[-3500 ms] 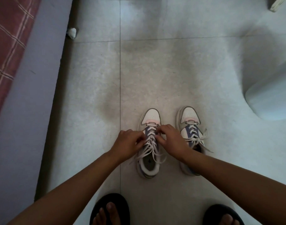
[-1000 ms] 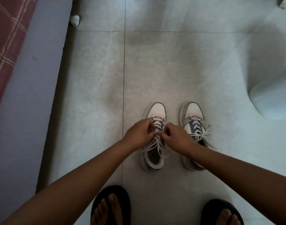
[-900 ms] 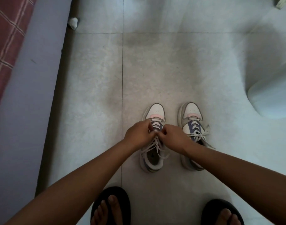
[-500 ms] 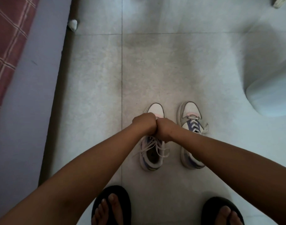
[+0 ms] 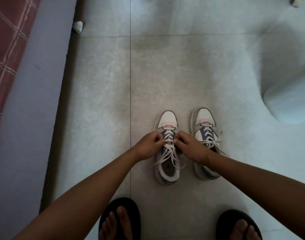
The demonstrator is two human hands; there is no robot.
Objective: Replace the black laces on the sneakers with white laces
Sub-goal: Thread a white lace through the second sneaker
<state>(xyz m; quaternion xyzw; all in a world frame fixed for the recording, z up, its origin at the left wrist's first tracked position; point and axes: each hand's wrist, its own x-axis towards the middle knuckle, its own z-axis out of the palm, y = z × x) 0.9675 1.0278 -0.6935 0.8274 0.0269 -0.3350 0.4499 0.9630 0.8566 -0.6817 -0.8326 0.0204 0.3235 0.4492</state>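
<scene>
Both hands pinch the white lace mid-way up the left sneaker (image 5: 167, 148) — left hand (image 5: 148, 144) at one side, right hand (image 5: 191, 147) at the other. It stands on the tiled floor (image 5: 165, 75) beside the right sneaker (image 5: 204, 144), already tied. Judging by this, lacing is nearly finished; next, snug the crossings — then knot the loose ends (image 5: 165, 161).
</scene>
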